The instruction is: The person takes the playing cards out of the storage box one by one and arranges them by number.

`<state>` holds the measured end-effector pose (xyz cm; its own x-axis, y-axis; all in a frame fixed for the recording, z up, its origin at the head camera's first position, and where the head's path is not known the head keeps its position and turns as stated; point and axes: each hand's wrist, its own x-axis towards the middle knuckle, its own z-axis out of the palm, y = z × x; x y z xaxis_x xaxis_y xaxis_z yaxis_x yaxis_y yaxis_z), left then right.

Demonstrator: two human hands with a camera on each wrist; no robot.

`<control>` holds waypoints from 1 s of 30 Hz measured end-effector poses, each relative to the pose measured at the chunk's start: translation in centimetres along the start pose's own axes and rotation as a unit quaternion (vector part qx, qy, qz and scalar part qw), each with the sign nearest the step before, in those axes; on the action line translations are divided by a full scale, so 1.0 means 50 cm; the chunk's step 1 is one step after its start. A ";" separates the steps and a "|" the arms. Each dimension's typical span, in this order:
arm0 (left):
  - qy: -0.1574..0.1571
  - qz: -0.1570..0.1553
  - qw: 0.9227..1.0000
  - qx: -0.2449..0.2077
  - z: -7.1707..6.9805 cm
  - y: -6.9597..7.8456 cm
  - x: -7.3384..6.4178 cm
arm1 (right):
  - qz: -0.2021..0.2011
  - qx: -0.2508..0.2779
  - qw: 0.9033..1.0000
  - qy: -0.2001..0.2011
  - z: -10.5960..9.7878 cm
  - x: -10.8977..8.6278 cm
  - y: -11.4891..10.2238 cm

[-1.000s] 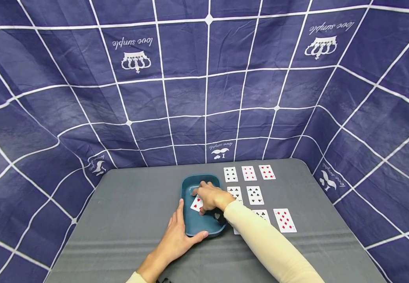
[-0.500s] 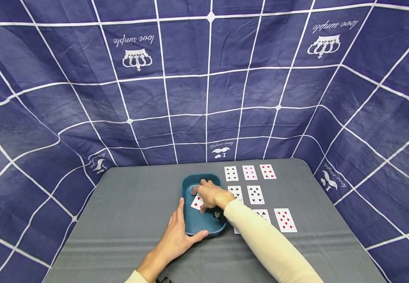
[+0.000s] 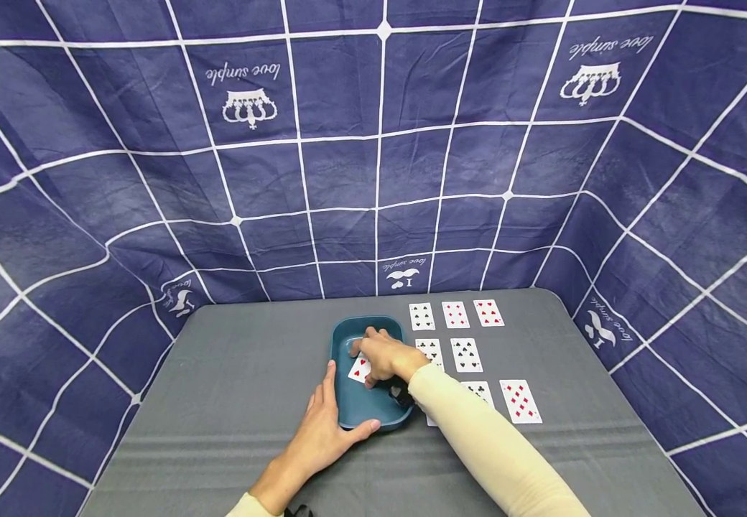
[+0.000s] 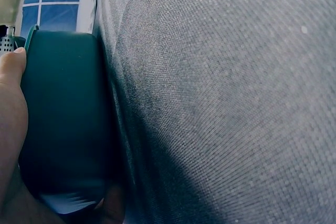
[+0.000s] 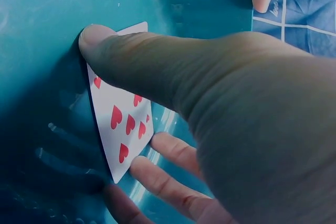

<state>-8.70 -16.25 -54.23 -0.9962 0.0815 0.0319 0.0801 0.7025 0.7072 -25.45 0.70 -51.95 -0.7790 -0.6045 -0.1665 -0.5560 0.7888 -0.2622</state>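
Observation:
A teal tray (image 3: pixel 359 411) stands on the grey table. My left hand (image 3: pixel 323 439) rests against its near left corner, with extended fingers along the left side and the thumb at the near rim. My right hand (image 3: pixel 388 359) reaches down into the tray over a hearts playing card (image 3: pixel 358 370). In the right wrist view the thumb touches one edge of this card (image 5: pixel 123 124). Two fingertips meet its opposite edge, and another finger lies by the bottom corner. In the head view the hand hides part of the card. The left wrist view shows the tray's outer wall (image 4: pixel 68 108).
Right of the tray, face-up cards lie in three rows. They include a spades card (image 3: pixel 421 317), a diamonds card (image 3: pixel 455 314) and a hearts card (image 3: pixel 488 313) at the back. A larger-number diamonds card (image 3: pixel 521 402) lies at front right. The right sleeve covers some cards. Blue cloth surrounds the table.
Hardly anything differs. Both hands keep their places at the tray, and the card stays beneath the right hand. The whole view has shifted slightly.

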 end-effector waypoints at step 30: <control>0.004 -0.002 1.000 0.005 0.004 -0.004 0.007 | -0.055 0.002 0.998 0.035 -0.019 -0.026 -0.008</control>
<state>-9.06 -16.24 -54.50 -0.9968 0.0720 0.0344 0.0755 0.7105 0.6997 -24.51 1.28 -50.74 -0.7314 -0.6785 -0.0692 -0.6389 0.7171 -0.2783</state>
